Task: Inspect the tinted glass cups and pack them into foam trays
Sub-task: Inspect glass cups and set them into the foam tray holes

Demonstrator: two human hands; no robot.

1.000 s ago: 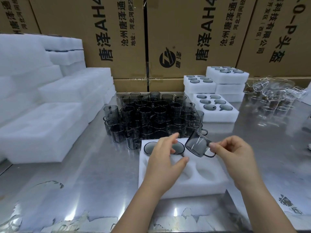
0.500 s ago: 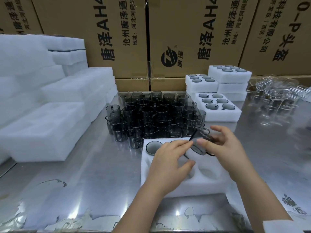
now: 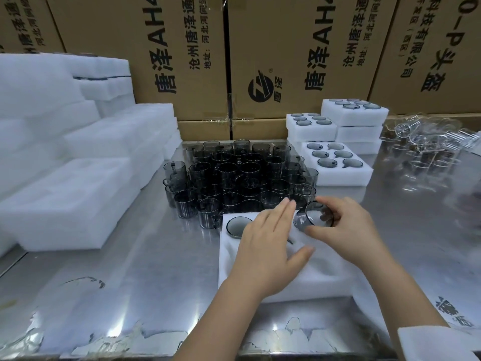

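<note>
A white foam tray (image 3: 320, 272) lies on the steel table right in front of me. One tinted glass cup (image 3: 237, 226) sits in its far-left hole. My left hand (image 3: 268, 246) lies flat on the tray with straight fingers, covering the hole beside that cup. My right hand (image 3: 343, 230) grips another tinted cup (image 3: 312, 217), tilted with its mouth toward me, at the tray's far right corner. Behind the tray stand several loose tinted cups (image 3: 239, 175) in a dense group.
Filled foam trays (image 3: 346, 175) and a stack of others (image 3: 359, 118) stand at the back right. Empty foam trays (image 3: 67, 178) are piled at the left. Clear glassware (image 3: 426, 142) lies at the far right. Cardboard boxes (image 3: 299, 48) wall off the back.
My right hand has brought the cup down and turned it toward the tray's far right hole. My left hand has flattened, its fingers straightened over the tray.
</note>
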